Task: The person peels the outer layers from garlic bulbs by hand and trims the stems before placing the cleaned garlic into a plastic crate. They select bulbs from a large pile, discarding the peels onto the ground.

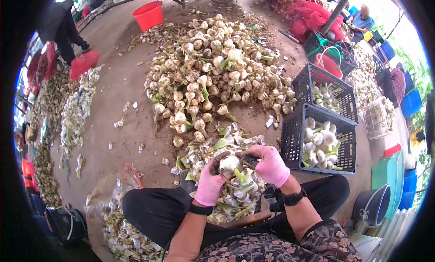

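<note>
My left hand (pixel 210 185), in a pink glove, grips a white garlic bulb (pixel 230 163) held above my lap. Its green stem (pixel 241 175) points down toward me. My right hand (pixel 270 164), also in a pink glove, closes on a dark-handled tool (pixel 249 161) pressed against the bulb's right side. Below both hands lies a heap of peeled skins and cut stems (pixel 235 189) between my knees.
A big pile of unpeeled garlic (pixel 217 72) covers the ground ahead. Two black crates (pixel 294 135) (pixel 302 83) with cleaned bulbs stand at right. A red bucket (pixel 148 15) sits far back. More garlic rows (pixel 77 108) lie left. Other people are at top left and top right.
</note>
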{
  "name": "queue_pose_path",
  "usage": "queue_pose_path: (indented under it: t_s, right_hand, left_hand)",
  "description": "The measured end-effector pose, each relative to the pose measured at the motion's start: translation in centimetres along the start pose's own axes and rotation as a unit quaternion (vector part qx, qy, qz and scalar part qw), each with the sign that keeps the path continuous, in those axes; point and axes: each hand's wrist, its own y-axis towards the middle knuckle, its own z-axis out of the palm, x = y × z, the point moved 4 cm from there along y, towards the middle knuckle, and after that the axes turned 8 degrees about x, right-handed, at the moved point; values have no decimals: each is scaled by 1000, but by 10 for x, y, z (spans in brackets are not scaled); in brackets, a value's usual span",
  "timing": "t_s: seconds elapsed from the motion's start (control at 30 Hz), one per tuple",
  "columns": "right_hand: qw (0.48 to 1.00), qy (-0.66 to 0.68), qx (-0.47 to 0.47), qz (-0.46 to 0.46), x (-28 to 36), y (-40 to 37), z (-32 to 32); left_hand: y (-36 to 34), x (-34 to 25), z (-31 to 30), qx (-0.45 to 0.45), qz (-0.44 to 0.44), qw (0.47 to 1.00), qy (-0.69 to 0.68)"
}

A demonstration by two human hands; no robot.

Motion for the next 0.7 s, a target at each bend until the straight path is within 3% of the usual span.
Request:
queue_pose_path:
  t_s: [0.13,0.3,0.33,0.37,0.4,0.47,0.5,0.53,0.6,0.63,0.67,0.7]
  right_hand:
    - [991,-120,-40,-48,13,-4,3]
    - [988,-138,-44,-43,15,0,5]
    - [993,-111,-30,-32,14,2,4]
    - [987,-152,-26,-33,11,5,2]
    - [987,-152,-25,-33,8,9,1]
    - [987,-148,-54,-33,-3,19,0]
    - [986,-162,-49,-2,-17,27,3]
    - [985,-163,-49,-2,-30,33,8]
    - [959,-265,46,94,-66,41,25]
    - [942,-308,95,88,-80,40,34]
    - [935,-309,117,125,-96,34,41]
    - [942,-304,94,104,-98,26,42]
  left_hand:
    - [-3,-2,5,5,-22,992,-121]
    - [-2,0,-1,3,-61,980,-187]
    - [-1,2,-7,36,-35,999,0]
    - [-1,3,-8,70,-9,980,186]
    - [-1,1,-3,69,-9,980,185]
    - [-1,3,6,31,-83,985,-151]
    - [-2,9,-1,56,-58,995,-60]
    - [-3,8,-1,56,-57,995,-61]
    - [-4,6,3,52,-97,979,-173]
    - [0,-3,13,85,-82,975,-189]
    - [0,-4,12,97,-67,979,-167]
    - [2,-7,9,97,-48,980,-166]
